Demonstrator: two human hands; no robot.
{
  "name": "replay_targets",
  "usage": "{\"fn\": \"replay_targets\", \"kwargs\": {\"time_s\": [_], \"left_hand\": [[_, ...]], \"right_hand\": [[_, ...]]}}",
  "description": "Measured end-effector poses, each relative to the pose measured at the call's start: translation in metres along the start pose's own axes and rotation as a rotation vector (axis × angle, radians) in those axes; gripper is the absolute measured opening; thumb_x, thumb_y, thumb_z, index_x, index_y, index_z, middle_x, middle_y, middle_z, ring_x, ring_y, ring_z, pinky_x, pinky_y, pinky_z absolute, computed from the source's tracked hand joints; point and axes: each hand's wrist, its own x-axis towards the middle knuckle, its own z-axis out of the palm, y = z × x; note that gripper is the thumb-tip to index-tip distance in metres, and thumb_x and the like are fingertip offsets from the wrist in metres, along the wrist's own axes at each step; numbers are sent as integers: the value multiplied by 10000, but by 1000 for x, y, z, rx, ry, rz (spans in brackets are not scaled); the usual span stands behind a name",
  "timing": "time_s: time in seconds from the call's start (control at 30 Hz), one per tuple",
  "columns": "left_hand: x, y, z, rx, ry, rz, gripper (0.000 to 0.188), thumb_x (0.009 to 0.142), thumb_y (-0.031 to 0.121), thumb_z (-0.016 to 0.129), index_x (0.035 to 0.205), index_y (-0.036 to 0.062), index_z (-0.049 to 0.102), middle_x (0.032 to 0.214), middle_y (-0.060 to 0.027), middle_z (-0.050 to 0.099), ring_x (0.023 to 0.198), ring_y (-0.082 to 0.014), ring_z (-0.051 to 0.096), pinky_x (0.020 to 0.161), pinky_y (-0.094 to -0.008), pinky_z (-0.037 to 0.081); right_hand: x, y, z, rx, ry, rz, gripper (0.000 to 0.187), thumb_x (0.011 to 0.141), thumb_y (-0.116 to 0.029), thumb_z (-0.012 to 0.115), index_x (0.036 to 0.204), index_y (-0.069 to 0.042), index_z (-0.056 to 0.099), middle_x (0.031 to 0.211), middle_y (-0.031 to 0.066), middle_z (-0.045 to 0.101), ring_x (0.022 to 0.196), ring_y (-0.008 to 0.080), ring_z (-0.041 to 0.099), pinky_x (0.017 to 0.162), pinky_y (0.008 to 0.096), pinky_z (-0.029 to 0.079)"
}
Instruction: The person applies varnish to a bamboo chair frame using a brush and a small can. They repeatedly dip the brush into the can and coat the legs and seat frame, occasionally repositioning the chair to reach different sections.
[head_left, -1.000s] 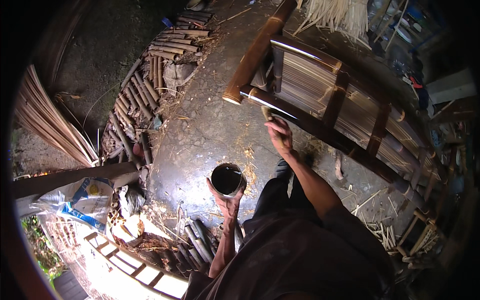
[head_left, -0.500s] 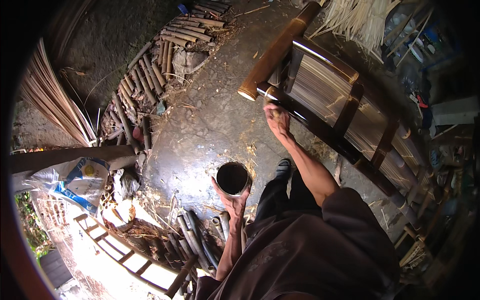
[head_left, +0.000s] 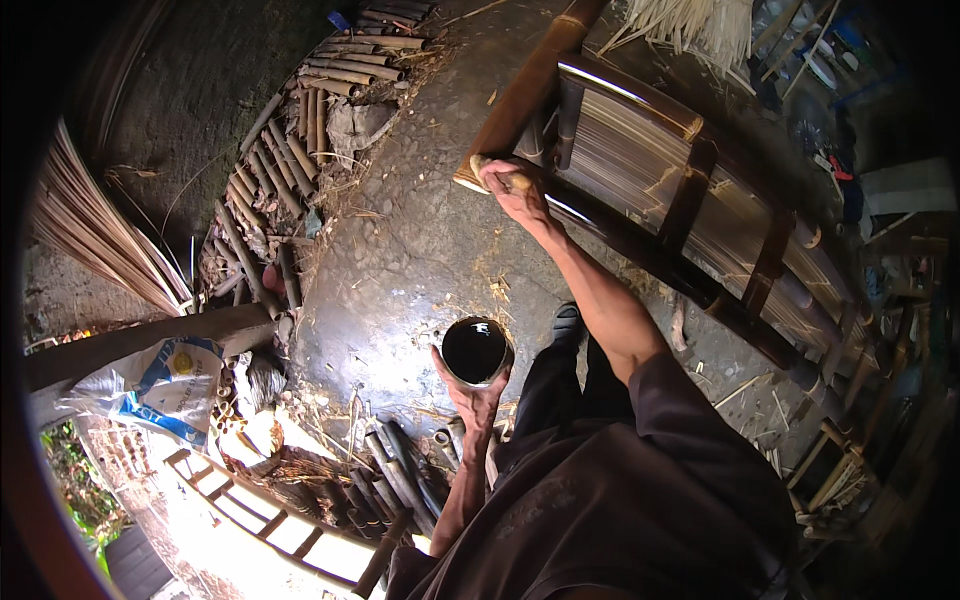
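Note:
My left hand [head_left: 474, 397] is wrapped round a round pot [head_left: 474, 352] of dark, glossy liquid, holding it upright over the floor. Stretched out ahead, my right hand [head_left: 515, 196] is closed on a small yellowish pad [head_left: 519, 182], mostly hidden in the fingers. That hand presses at the corner of a bamboo frame [head_left: 655, 262], where a long dark rail meets a thicker pole [head_left: 535, 75]. The rail is shiny and dark brown, and thin slats [head_left: 640, 150] fill the space between the rails.
Cut bamboo lengths [head_left: 290, 160] lie in rows at the left. A white and blue sack [head_left: 165, 390] and a ladder-like bamboo frame [head_left: 250, 520] are at lower left. Dark tubes [head_left: 400, 470] lie beside my left forearm. Pale strips [head_left: 690, 30] hang at the far right.
My right hand has moved left and forward along the rail to the corner at the thick pole. The pot has tipped slightly in view, its liquid now showing a reflection.

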Motion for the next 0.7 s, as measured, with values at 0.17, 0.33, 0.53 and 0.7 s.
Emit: {"fn": "replay_targets", "kwargs": {"time_s": [0.17, 0.33, 0.53, 0.7], "left_hand": [[4, 7, 3, 50, 15, 58, 1301, 545, 330, 905, 1480, -22, 72, 1315, -213, 479, 1198, -304, 523, 1044, -395, 403], [4, 15, 4, 59, -47, 22, 1315, 535, 323, 908, 1485, -6, 60, 1348, -218, 447, 1214, -319, 512, 1064, -409, 396], [8, 20, 21, 143, -139, 107, 1303, 555, 275, 920, 1479, -7, 44, 1306, -205, 494, 1193, -308, 533, 1067, -407, 394], [-3, 18, 41, 246, -197, 150, 1316, 556, 279, 925, 1466, -39, 28, 1311, -197, 477, 1189, -299, 528, 1066, -399, 387]], "right_hand": [[-13, 10, -24, -79, 324, 166, 56, 880, -137, 597, 875, -138, 652, 801, 79, 656, 816, 266, 634, 741, 383, 485], [-19, 0, -29, -39, 373, 267, 43, 872, -147, 609, 885, -151, 649, 794, 84, 634, 802, 284, 622, 706, 386, 484], [-72, 7, -68, 9, 392, 329, 107, 900, -187, 582, 924, -117, 660, 837, 60, 666, 744, 192, 621, 680, 296, 486], [-190, -24, -180, -170, 498, 485, 180, 930, -221, 596, 961, -69, 686, 938, 87, 675, 881, 197, 635, 788, 314, 485]]}}
